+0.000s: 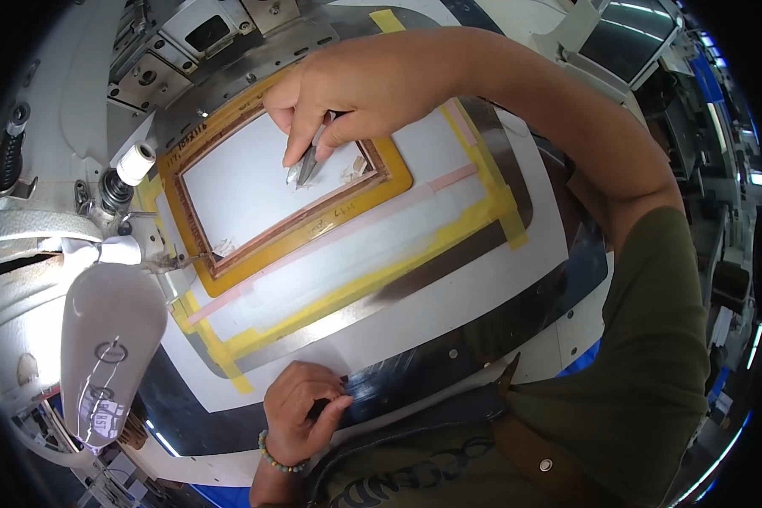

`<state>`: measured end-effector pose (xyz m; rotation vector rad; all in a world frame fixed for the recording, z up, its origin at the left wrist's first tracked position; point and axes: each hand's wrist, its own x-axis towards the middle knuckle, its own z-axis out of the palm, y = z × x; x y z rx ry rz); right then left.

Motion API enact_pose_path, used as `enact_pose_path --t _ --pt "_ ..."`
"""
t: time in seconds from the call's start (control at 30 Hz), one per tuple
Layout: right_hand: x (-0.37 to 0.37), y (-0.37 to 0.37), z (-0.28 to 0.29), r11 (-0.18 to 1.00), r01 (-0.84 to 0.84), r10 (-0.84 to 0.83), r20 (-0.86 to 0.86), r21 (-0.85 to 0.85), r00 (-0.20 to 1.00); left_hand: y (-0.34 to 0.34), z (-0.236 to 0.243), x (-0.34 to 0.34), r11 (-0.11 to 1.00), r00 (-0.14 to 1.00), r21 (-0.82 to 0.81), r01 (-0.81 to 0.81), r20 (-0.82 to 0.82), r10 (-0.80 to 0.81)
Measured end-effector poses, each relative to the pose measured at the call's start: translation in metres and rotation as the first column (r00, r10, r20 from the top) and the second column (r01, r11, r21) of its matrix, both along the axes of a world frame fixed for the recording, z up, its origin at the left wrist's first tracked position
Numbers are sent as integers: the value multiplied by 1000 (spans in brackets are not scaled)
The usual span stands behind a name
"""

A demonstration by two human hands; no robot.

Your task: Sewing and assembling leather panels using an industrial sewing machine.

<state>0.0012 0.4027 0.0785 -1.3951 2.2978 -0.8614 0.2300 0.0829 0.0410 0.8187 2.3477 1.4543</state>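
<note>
My right hand (356,95) reaches over from the right and grips a small pair of metal thread snips (307,167), points down. The tips are at the white sheet inside a yellow frame (400,169) with a reddish-brown inner edge. Small pale scraps (353,172) lie near the frame's right inner corner, and more scraps (223,247) near its lower left corner. Nearer to me, my left hand (303,408), with a beaded bracelet (281,455) on the wrist, rests loosely curled at the dark plate's edge; I see nothing in it.
Under the frame lies a white sheet edged with yellow tape (296,320) and a pink strip (339,241). A sewing machine with a white thread spool (135,163) stands at left, beside a lit lamp (114,339). Metal machine parts (157,76) border the far side.
</note>
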Motion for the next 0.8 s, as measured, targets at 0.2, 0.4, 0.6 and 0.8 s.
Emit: enact_pose_path --t 0.2,0.4,0.6,0.8 --pt "-1 17 20 966 13 -18 16 260 1000 -1 0 2 1000 1000 -5 -12 3 12" --pt "2 26 3 970 -25 37 -43 242 998 0 -1 2 1000 999 9 -23 23 23" --pt "4 25 3 969 -1 16 -60 246 998 -1 -2 4 1000 999 8 -24 27 24" --pt "3 26 1 974 -14 33 -81 224 996 0 -2 2 1000 1000 6 -20 16 19"
